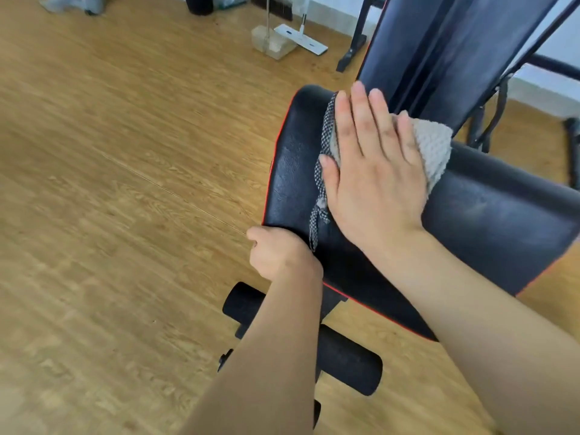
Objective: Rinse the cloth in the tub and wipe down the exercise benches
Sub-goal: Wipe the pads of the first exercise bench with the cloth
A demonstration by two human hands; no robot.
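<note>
- Beige knitted cloth [434, 149] with a grey checked border lies flat on the black padded bench seat [502, 215] with red piping, near the raised dark backrest [439, 42].
- Right hand [373, 171] presses it with straight, spread fingers; the cloth sits directly under the palm, its long side running along the fingers.
- Left hand [279, 255] curls round the seat's near corner, apparently bracing it.
- Bare seat extends rightward, likely the next stretch to wipe.

Cloth [434, 146] on bench seat [502, 221], under right hand [373, 164]; left hand [276, 252] gripping seat's left edge.
</note>
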